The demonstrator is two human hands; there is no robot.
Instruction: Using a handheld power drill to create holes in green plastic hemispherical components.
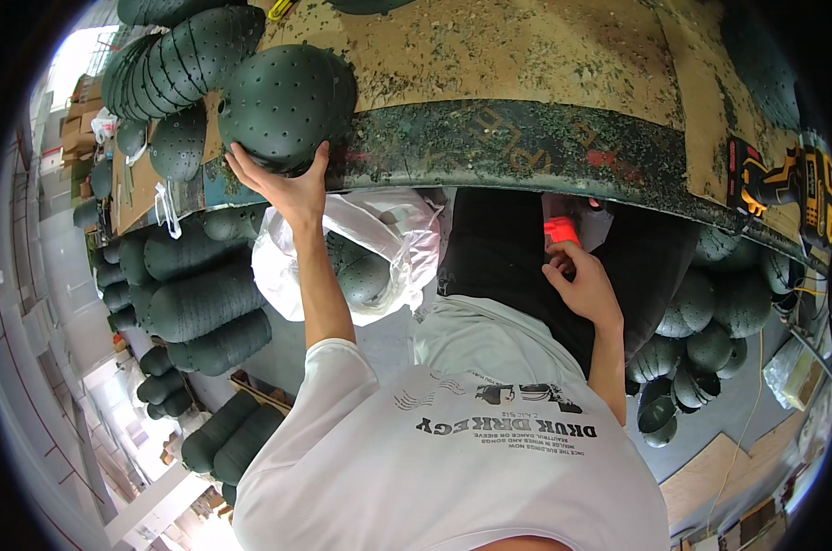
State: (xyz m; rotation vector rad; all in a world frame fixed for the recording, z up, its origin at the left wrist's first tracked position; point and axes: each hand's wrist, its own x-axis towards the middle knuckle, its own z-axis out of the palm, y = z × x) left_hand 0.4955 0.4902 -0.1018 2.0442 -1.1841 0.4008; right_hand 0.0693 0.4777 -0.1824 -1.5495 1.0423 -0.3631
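Note:
A large dark green dome [289, 103], dotted with small holes, rests on the worktable at the upper left. My left hand [286, 188] cups its near edge, thumb on the right side and fingers spread along the left. Down by my lap, under the table's edge, my right hand [581, 286] is curled, fingers bent inward. A bright red-orange item [560, 230] sits right at its fingertips; whether the hand grips it is hidden. A stack of nested perforated domes [182, 64] lies beyond the dome at my left hand.
The worktable [526, 55] is strewn with green shavings. Yellow-and-black power drills [772, 184] stand at its right end. A white plastic bag [278, 266] with domes hangs below the left edge. More domes are stacked on the floor at left [205, 303] and right [710, 344].

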